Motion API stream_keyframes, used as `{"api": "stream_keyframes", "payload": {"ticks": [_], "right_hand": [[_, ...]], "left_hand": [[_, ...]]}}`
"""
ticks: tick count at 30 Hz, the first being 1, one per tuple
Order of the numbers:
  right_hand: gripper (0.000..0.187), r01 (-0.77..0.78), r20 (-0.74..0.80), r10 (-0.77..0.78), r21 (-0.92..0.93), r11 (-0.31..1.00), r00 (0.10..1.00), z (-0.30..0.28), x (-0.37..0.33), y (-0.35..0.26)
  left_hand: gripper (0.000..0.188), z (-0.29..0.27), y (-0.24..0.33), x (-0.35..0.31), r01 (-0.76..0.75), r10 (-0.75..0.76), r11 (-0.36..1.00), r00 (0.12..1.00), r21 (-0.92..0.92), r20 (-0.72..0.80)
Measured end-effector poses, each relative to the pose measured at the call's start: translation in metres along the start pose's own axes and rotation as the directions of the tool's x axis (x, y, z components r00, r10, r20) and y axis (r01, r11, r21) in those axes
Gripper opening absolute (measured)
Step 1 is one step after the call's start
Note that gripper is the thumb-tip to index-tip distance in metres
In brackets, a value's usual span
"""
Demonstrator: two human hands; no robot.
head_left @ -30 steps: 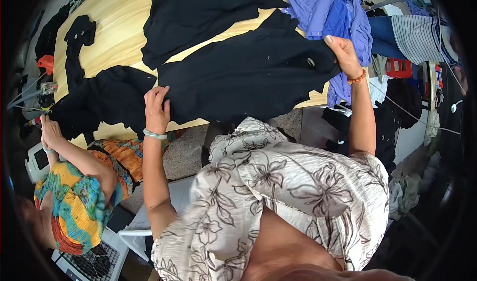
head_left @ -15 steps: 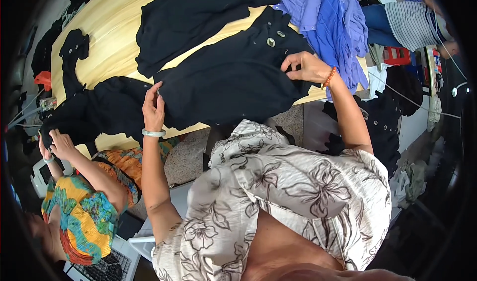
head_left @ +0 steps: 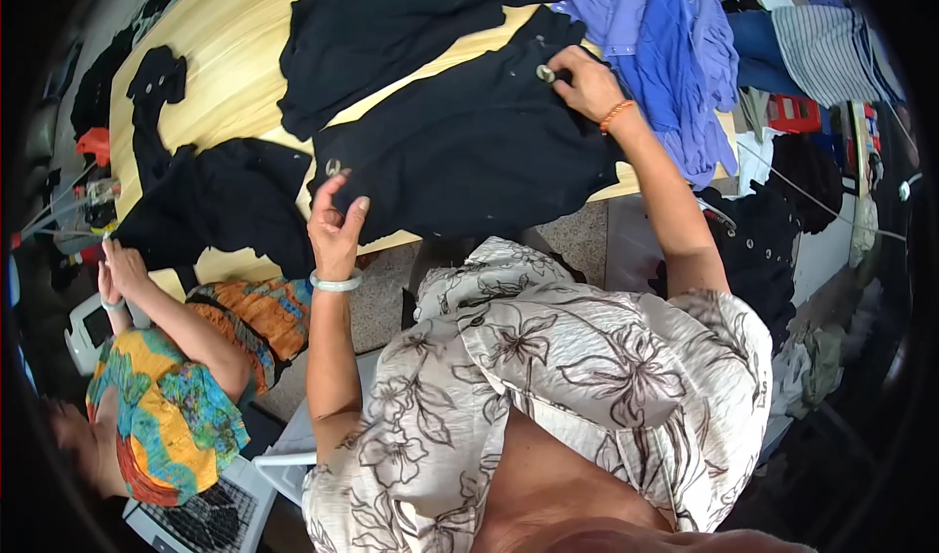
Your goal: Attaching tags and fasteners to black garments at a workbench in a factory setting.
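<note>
A black garment (head_left: 460, 142) lies spread along the near edge of the pale wood-grain table. At its right upper part, my right hand (head_left: 587, 88) is closed in a pinch beside a small round shiny piece (head_left: 545, 73); the exact hold is partly hidden. My left hand (head_left: 337, 230) rests by the garment's left end with thumb and forefinger apart. Another shiny round piece (head_left: 335, 168) shows at its fingertips. Beyond lies a second black garment (head_left: 391, 40).
Blue-violet garments (head_left: 675, 64) are heaped at the table's right end. On the left, a co-worker in a colourful top (head_left: 166, 406) has hands by another black garment (head_left: 225, 201). A person in a striped top (head_left: 831, 49) stands far right. Black clothing (head_left: 753, 250) hangs low at right.
My right hand has moved up and left over the garment to the round shiny piece. My left hand has shifted slightly right and down, its thumb spreading. The co-worker's hands have left the black cloth's edge.
</note>
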State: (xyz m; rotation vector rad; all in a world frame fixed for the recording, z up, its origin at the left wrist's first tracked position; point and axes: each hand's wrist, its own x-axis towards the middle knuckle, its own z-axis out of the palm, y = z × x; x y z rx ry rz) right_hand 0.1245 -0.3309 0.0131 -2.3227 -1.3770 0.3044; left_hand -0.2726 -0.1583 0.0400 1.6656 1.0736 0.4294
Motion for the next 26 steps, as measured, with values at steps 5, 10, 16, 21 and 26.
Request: {"api": "stream_keyframes", "payload": {"ticks": [5, 10, 16, 21, 26], "right_hand": [[0.025, 0.022, 0.06, -0.038, 0.237, 0.971, 0.997, -0.03, -0.017, 0.015], [0.023, -0.189, -0.198, 0.207, 0.104, 0.976, 0.958, -0.049, -0.021, 0.022], [0.04, -0.164, 0.065, 0.155, 0.183, 0.969, 0.986, -0.021, -0.059, 0.012], [0.035, -0.277, -0.063, 0.285, 0.113, 0.954, 0.956, -0.019, -0.098, 0.008], [0.03, -0.206, -0.473, 0.335, 0.304, 0.93, 0.815, -0.048, -0.111, 0.029]], "left_hand": [[0.018, -0.027, -0.014, -0.025, 0.125, -0.008, 0.97, 0.876, -0.21, 0.483], [0.017, -0.023, -0.027, -0.017, 0.051, -0.003, 0.994, 0.901, -0.099, 0.434], [0.014, -0.021, -0.027, -0.004, -0.054, 0.069, 0.996, 0.964, -0.064, 0.255], [0.012, -0.024, -0.035, 0.004, -0.007, 0.069, 0.975, 0.959, -0.222, 0.274], [0.016, -0.022, -0.039, 0.009, 0.008, 0.106, 0.921, 0.957, -0.39, 0.27]]}}
